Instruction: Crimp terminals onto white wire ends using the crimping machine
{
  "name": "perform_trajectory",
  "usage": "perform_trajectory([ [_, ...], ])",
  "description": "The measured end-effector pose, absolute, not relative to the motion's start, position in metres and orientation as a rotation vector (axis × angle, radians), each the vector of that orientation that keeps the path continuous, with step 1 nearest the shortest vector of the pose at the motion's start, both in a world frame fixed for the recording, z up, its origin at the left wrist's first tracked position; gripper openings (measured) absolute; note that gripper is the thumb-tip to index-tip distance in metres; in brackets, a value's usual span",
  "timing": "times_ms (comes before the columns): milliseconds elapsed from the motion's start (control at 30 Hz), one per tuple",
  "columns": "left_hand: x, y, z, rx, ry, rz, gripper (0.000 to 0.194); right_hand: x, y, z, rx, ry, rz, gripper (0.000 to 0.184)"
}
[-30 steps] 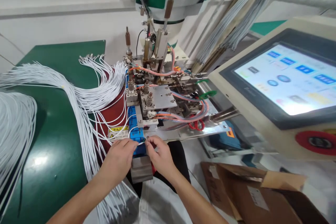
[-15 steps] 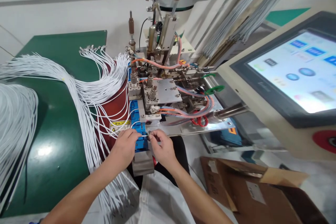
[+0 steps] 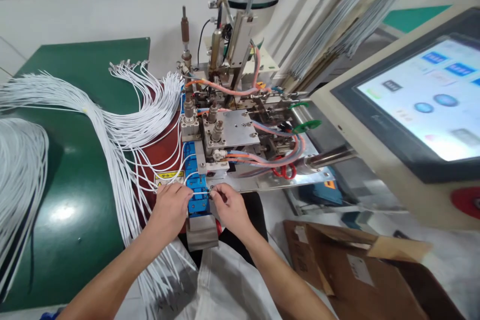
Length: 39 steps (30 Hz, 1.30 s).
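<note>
Wire (image 3: 200, 193) pinched over blue fixture (image 3: 197, 206) by left hand (image 3: 170, 208) and right hand (image 3: 231, 208), probably light, bendy, slightly slick; best held near its end.

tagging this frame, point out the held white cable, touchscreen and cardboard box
Held white cable (image 3: 200, 193): head view, exposed stretch.
Touchscreen (image 3: 431, 102): head view, lit display.
Cardboard box (image 3: 352, 295): head view, brown panel.

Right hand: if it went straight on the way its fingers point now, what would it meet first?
Most likely the row of blue blocks, just past the right hand, crossed by the white wire. Height is unclear from this single view; if it passed above them, the left hand would come next.
</note>
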<state>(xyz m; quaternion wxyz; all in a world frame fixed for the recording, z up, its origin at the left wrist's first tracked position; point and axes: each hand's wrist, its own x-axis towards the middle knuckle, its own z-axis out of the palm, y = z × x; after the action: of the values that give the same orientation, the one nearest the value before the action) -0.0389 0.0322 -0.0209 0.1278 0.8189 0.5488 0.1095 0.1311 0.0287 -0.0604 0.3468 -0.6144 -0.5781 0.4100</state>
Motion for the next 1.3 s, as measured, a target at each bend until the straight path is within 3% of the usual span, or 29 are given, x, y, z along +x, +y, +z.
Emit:
perform_trajectory([
  [400, -0.042, 0.032, -0.026, 2.493, 1.506, 0.453, 0.023, 0.138, 0.043, -0.066, -1.419, -1.909, 0.762, 0.029],
  [633, -0.041, 0.029, -0.026, 2.554, 1.557, 0.383, 0.027, 0.121, 0.036, -0.080, -1.434, -1.470, 1.020, 0.031],
  [1100, -0.046, 0.029, -0.021, 2.638, 1.559, 0.325, 0.024, 0.133, 0.034, -0.083, -1.497, -1.166, 1.103, 0.039],
  [1300, -0.061, 0.039, -0.029, 2.687, 1.488, 0.343, 0.035, 0.147, 0.027, -0.076, -1.434, -1.029, 1.121, 0.045],
])
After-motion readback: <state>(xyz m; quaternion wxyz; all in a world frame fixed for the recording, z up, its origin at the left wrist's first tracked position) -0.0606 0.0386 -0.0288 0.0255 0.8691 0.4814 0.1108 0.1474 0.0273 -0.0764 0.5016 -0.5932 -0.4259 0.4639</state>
